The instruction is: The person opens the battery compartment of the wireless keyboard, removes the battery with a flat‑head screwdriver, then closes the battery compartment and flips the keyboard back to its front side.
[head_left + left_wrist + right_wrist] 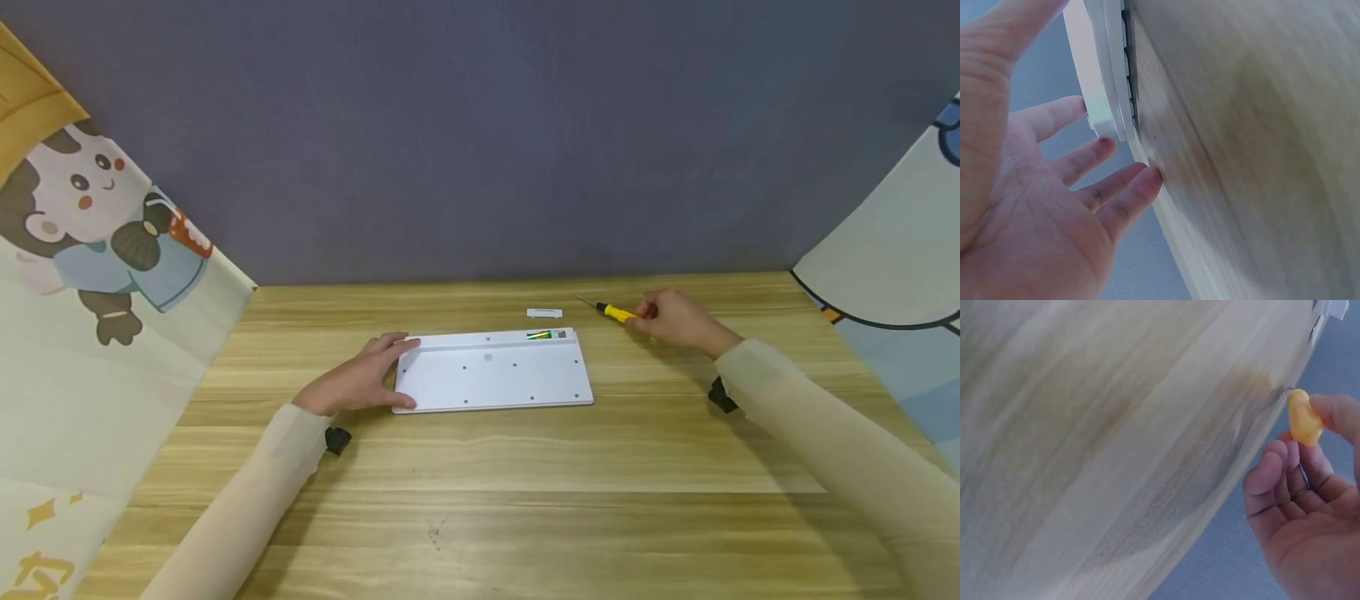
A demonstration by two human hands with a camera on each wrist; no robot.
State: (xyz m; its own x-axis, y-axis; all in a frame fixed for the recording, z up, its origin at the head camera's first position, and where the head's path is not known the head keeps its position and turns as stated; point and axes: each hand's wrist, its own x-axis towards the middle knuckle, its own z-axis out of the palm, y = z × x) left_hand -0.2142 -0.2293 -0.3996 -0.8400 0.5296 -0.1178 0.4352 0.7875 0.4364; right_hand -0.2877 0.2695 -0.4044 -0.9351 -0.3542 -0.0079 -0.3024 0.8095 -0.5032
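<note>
"So, how do things stand?"

"Well, the keyboard lies face down on the table; in the left wrist view its keys show along the underside. The left hand is spread wide over its left end, thumb at the near edge, fingers at the far corner."

"And the right hand?"

"Narrow. It pinches the screwdriver by the rear of its yellow handle, beyond the keyboard's far right corner. The blade points left and away; I can't tell whether its tip touches the wood."

"What worries you?"

"That pinch, mostly. It's so far back that a knock on the blade could, I'd guess, twist the tool loose. A careless sweep left might also flick away the small white cover, which lies just behind the keyboard, near the tip."

"Anything about the battery?"

"What looks like one sits exposed, green and shiny, near that far right corner. If the blade were to slip there, it could scratch the wrapper."

"Would the keyboard hold firm?"

"Perhaps not. Only its left end is steadied, so a hard shove at the right could swing it round under those fingers."
</note>
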